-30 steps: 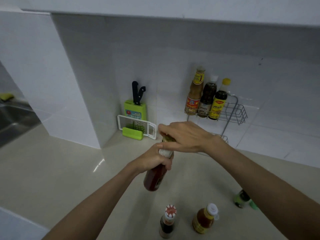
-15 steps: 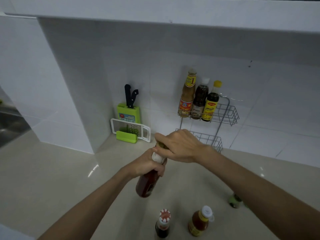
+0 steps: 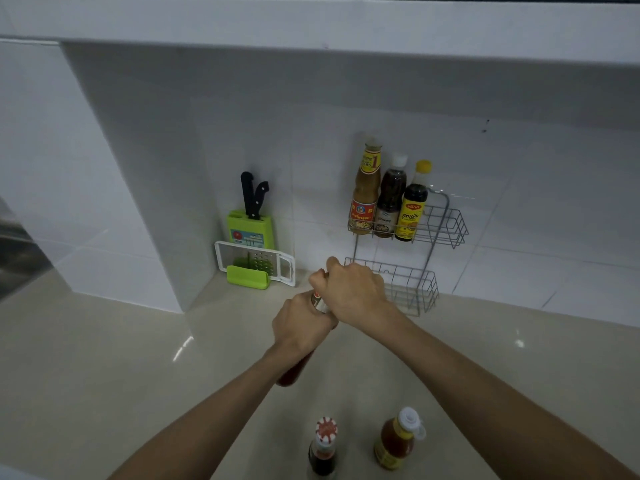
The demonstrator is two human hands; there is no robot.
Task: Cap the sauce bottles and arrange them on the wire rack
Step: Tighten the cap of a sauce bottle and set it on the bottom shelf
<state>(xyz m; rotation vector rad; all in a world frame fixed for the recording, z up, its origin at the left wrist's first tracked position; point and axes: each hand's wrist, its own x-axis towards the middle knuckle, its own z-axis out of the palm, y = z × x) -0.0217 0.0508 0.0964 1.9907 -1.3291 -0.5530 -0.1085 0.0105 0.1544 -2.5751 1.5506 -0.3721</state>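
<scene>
Digit "1" on tallest rack bottle (image 3: pixel 366 188)

Red sauce bottle (image 3: pixel 294 370) tilted, in hand above worktop.
Three capped bottles upright on wire rack (image 3: pixel 446 225) top tier; dark bottle (image 3: pixel 322 452) and orange bottle (image 3: pixel 396 441) upright on worktop, near edge.

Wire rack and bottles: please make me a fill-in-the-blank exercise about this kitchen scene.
1. The top shelf of the rack holds ____ bottles.
2. The left hand grips a ____ bottle.
3. The right hand is on that bottle's ____.
4. The knives stand in a ____ block.

Missing words: three; red; top; green
</scene>
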